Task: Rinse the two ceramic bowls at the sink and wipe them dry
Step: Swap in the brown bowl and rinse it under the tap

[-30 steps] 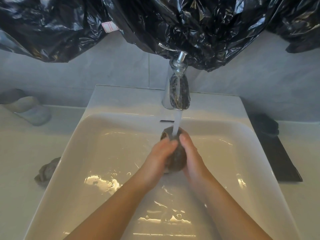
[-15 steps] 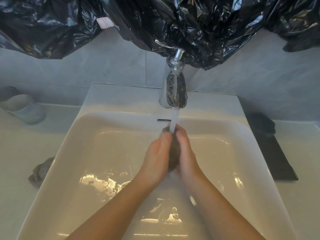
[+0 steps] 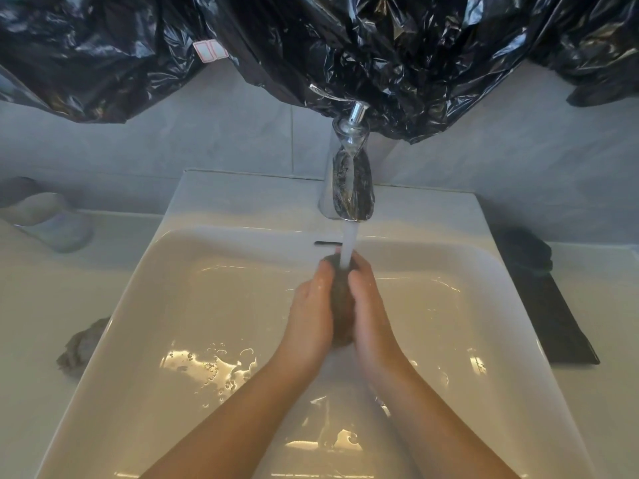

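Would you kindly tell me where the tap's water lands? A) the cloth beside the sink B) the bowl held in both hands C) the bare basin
B: the stream falls straight onto the bowl, gripped between the left hand and right hand.

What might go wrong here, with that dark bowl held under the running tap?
1. The bowl is wet and held only between the left hand and right hand; it might slip and chip against the hard sink.
2. The water strikes the bowl's top edge and may splash out, perhaps wetting the grey cloth lying left of the sink, which looks meant for drying.
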A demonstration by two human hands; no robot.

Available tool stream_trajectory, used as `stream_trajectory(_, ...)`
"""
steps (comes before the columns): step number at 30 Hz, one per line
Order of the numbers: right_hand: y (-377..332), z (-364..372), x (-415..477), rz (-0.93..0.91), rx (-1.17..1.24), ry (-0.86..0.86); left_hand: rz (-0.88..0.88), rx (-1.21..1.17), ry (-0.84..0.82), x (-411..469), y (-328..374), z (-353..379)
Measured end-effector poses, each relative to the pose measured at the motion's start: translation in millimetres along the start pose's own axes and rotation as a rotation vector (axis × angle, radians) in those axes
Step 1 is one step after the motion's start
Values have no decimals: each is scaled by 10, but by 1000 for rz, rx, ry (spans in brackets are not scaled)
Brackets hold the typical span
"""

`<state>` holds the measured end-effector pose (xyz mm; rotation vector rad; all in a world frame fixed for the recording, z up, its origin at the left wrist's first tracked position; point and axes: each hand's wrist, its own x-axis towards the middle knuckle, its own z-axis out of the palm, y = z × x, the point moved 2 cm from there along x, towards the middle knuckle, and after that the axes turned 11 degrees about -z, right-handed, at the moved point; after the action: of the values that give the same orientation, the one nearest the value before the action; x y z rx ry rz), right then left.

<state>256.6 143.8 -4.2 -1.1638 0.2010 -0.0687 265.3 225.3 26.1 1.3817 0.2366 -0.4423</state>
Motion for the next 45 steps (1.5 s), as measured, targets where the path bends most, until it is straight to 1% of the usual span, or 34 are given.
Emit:
stream_trajectory(1,-4,17,-4,-48,-60,11,-91,-82,6,14,3,17)
stream_trajectory(2,-1,-1,9,-46,-59,18,-104,-98,-1,8,3,33)
stream_trajectory(3,-28,1,23,12,21,40,-57,-37,4,-18,26,53)
stream_trajectory(5,-41,-4,13,167,229,24,138,224,-14,-40,0,1)
stream_trajectory(6,-31,-13,7,214,293,22,196,313,-27,-56,5,-20)
stream_trajectory(7,0,-22,6,211,294,-14,197,345,-30,-45,-4,-51)
stream_trajectory(8,28,17,-5,168,250,-38,125,298,-13,-21,2,-59)
stream_trajectory(10,81,15,38,63,39,39,-104,46,24,18,40,-35)
stream_trajectory(11,98,22,61,14,-35,43,-161,-59,26,20,61,-12)
stream_trajectory(12,95,8,81,-4,-54,50,-155,-52,4,12,80,17)
stream_trajectory(13,49,11,83,27,10,78,-117,23,-6,-8,99,39)
stream_trajectory(15,-33,12,45,87,133,73,102,256,-2,-54,85,16)
stream_trajectory(16,-50,7,21,126,199,69,229,350,-30,-54,54,-15)
stream_trajectory(18,-33,-2,-20,167,216,34,392,477,-70,-13,5,-84)
stream_trajectory(19,-33,-4,-27,180,232,40,438,540,-74,23,-19,-104)
stream_trajectory(20,-34,6,-34,182,243,58,448,601,-74,46,-30,-121)
stream_trajectory(23,-105,-15,-63,168,292,74,414,694,-122,40,10,-117)
stream_trajectory(25,-155,-55,-68,174,351,58,439,738,-187,31,24,-118)
stream_trajectory(27,-173,-105,-65,198,427,68,581,857,-246,31,41,-150)
stream_trajectory(28,-174,-122,-62,208,448,88,674,953,-246,35,52,-188)
stream_trajectory(29,-175,-135,-52,219,459,118,772,1069,-223,44,64,-225)
stream_trajectory(30,-187,-144,-46,226,467,152,832,1192,-185,52,77,-261)
stream_trajectory(32,-192,-168,-18,232,491,207,844,1356,-126,36,105,-314)
stream_trajectory(34,-191,-195,-3,248,486,225,873,1428,-130,15,97,-339)
stream_trajectory(38,-178,-219,-10,317,438,179,969,1414,-221,43,72,-316)
stream_trajectory(40,-201,-224,-19,292,437,118,1032,1368,-218,47,68,-283)
stream_trajectory(42,-235,-194,-43,230,426,40,1017,1263,-131,39,93,-306)
stream_trajectory(43,-230,-180,-54,210,414,22,974,1163,-61,43,115,-336)
stream_trajectory(45,-179,-170,-57,196,384,25,799,916,106,63,156,-401)
